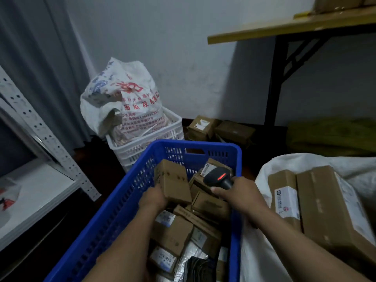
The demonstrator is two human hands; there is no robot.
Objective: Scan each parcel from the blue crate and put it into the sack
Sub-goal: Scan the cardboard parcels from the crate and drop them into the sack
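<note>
Scan step: within the blue crate (pixel 130 190) my left hand (pixel 152 198) grips a brown parcel (pixel 173 180), my right hand (pixel 240 193) clasps the scanner (pixel 218 177) beside it; next, I judge, its label must meet the beam, then the sack (pixel 264 251) right of the crate

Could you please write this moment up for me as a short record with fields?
left hand: grips a small brown cardboard box inside the blue plastic crate
right hand: holds a black handheld scanner, red light lit, over the crate
sack: white woven sack right of the crate, open, long cardboard boxes inside
background: printed white bag in a white plastic crate
stage: held box not yet in the sack
</note>
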